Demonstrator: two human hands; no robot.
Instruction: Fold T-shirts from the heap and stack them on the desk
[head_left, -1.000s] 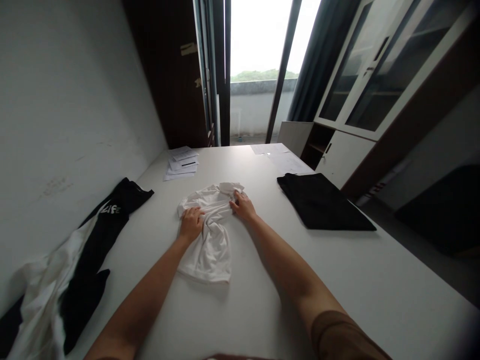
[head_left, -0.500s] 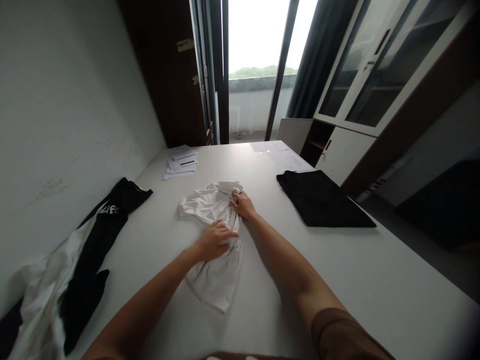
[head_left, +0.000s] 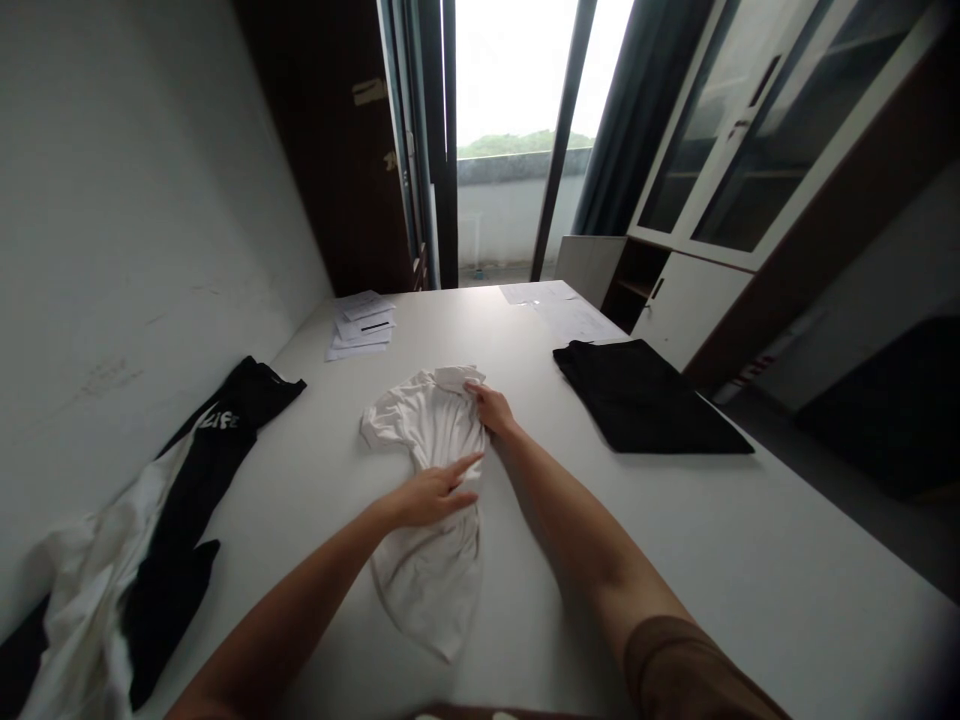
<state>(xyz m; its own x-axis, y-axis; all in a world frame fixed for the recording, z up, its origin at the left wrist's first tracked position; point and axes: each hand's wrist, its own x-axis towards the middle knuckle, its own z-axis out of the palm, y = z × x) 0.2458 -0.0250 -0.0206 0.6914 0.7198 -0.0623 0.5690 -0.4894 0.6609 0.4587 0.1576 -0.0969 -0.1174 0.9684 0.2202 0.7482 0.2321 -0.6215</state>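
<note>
A wrinkled white T-shirt lies lengthwise on the white table, doubled over, with a sleeve out to the left and its collar at the far end. My left hand rests on the middle of the shirt, palm down, fingers stretched out and apart, pointing right. At the shirt's far right edge, just below the collar, my right hand has its fingers closed on the cloth. Its fingertips are partly hidden in the fabric.
Folded black cloth lies to the right. Along the left wall are a black garment with white lettering and some white cloth. Papers with a dark pen sit at the far left, more sheets at the far right.
The T-shirt is spread flatter and its near end reaches closer to me. My left hand has flattened, with its fingers more stretched. My right hand has shifted slightly to the shirt's right edge.
</note>
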